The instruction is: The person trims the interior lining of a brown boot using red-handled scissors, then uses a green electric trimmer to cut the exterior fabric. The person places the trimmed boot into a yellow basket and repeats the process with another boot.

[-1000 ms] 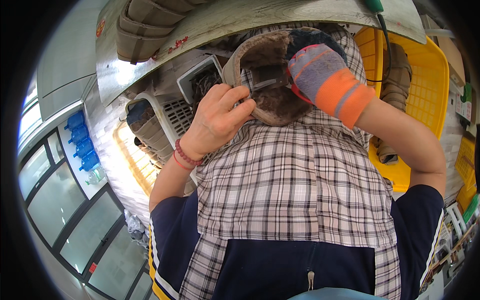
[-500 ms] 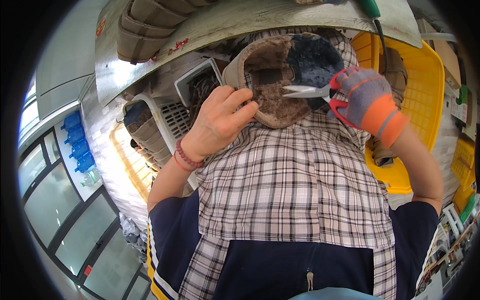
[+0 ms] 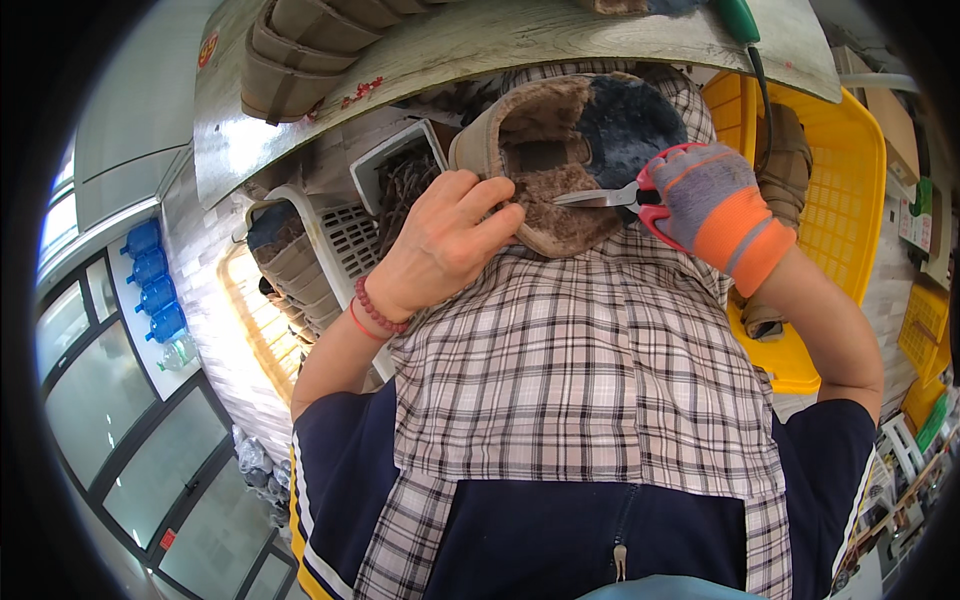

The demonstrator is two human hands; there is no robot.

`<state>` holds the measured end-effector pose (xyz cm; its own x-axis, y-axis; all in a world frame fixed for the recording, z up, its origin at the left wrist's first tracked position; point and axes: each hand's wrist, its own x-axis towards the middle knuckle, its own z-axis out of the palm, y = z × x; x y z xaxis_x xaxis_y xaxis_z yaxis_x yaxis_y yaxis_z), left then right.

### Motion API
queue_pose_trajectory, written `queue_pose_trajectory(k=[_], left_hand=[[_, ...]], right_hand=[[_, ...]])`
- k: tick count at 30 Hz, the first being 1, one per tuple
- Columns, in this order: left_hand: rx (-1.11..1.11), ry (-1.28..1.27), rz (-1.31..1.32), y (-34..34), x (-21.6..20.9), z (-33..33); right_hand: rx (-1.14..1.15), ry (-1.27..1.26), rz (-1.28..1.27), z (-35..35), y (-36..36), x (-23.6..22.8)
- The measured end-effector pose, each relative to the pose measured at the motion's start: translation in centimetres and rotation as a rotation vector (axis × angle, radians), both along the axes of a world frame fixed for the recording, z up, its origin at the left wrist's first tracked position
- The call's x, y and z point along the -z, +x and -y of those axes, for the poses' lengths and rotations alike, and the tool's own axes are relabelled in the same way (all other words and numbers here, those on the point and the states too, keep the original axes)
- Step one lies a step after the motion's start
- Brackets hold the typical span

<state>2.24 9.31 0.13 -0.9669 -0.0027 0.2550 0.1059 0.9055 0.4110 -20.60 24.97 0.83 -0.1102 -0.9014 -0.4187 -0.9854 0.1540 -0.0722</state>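
Note:
A tan, round-walled piece that looks like a fleece-lined boot upper [image 3: 552, 222] rests at my lap under the table edge. Its inside shows brown pile and, on the right, a dark blue fuzzy patch. My bare left hand [image 3: 450, 230] is closed on its near left rim, with the thumb and fingers pinching the edge. My right hand [image 3: 715, 200], in a grey and orange work glove, grips the red handles of a pair of scissors [image 3: 598, 198]. The blades point left over the brown pile and look nearly closed; I cannot tell whether they touch it.
Above the lap runs a worn table [image 3: 560, 45] carrying a stack of tan uppers [image 3: 300, 55] and a green-handled corded tool [image 3: 738, 20]. A yellow crate [image 3: 850, 190] with uppers stands right. Left are a grey bin [image 3: 365, 180] of brown scraps and a white basket [image 3: 345, 235].
My right hand has moved slightly left with the scissors, and the blades have come closer together over the pile. My left hand keeps its hold on the rim, shifting only a little.

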Motion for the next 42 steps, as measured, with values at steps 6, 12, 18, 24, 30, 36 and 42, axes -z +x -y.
queue_pose_trajectory(k=[6, 12, 18, 24, 30, 36, 42], left_hand=[[-0.012, -0.004, 0.01, 0.1, -0.2, -0.1], [-0.022, 0.005, -0.007, -0.1, -2.7, -0.3], [0.128, -0.133, -0.149, -4.4, -3.9, -0.9], [0.396, -0.175, -0.173, -8.6, -3.8, -3.7], [0.551, -0.231, -0.367, -11.3, -5.3, -3.0], [0.082, -0.174, -0.72, -15.3, -9.0, 8.3], [-0.681, -0.377, -0.072, -17.4, -3.8, 26.3]], right_hand=[[-0.047, -0.2, -0.059, -1.2, -0.9, -0.5], [0.601, -0.4, 0.692, -3.0, -1.0, -0.6], [0.95, -0.516, 1.636, -0.5, 2.7, -2.0], [0.682, -0.885, 1.167, 0.6, 1.9, 0.4], [0.85, -0.901, 1.042, 0.6, 0.7, -3.8], [0.755, -1.475, 0.649, 3.3, -6.5, -5.3], [0.736, -1.282, 1.079, 11.8, -12.8, 1.2]])
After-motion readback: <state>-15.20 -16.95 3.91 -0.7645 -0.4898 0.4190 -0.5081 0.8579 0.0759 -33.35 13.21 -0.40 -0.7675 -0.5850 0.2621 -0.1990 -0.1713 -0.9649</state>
